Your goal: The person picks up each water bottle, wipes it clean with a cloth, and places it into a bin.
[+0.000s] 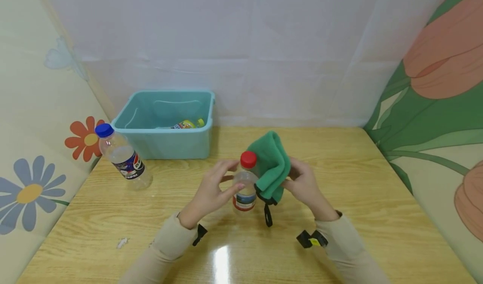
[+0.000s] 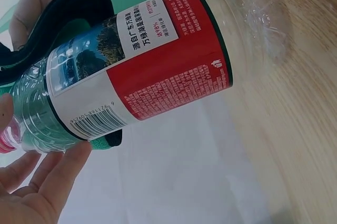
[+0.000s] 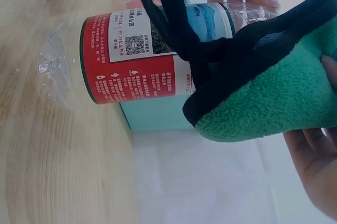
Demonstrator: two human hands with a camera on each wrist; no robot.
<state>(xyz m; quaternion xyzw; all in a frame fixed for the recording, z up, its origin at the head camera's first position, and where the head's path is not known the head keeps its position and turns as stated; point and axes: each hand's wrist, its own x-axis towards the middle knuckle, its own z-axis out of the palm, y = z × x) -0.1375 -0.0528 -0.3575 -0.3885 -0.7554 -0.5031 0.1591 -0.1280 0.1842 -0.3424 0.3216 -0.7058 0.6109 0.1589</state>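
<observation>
A clear plastic bottle with a red cap and a red-and-white label [image 1: 245, 201] stands on the table, upright or nearly so. My left hand [image 1: 212, 191] grips its upper part, thumb in front and fingers behind. In the left wrist view the bottle's label [image 2: 168, 60] faces the camera, with fingers [image 2: 66, 174] near the neck. My right hand [image 1: 302, 182] holds a folded green towel [image 1: 269, 162] close against the bottle's right side. Black edging and a black hanging loop [image 3: 171, 13] show on the towel; it covers part of the bottle in the right wrist view.
At the back left stands a light-blue bin [image 1: 170, 143] with a yellow-capped bottle [image 1: 185, 124] lying inside. In front of its left corner is a clear bottle [image 1: 130, 164] with a blue cap and dark label. A white sheet [image 1: 264, 66] hangs behind the wooden table [image 1: 339, 162].
</observation>
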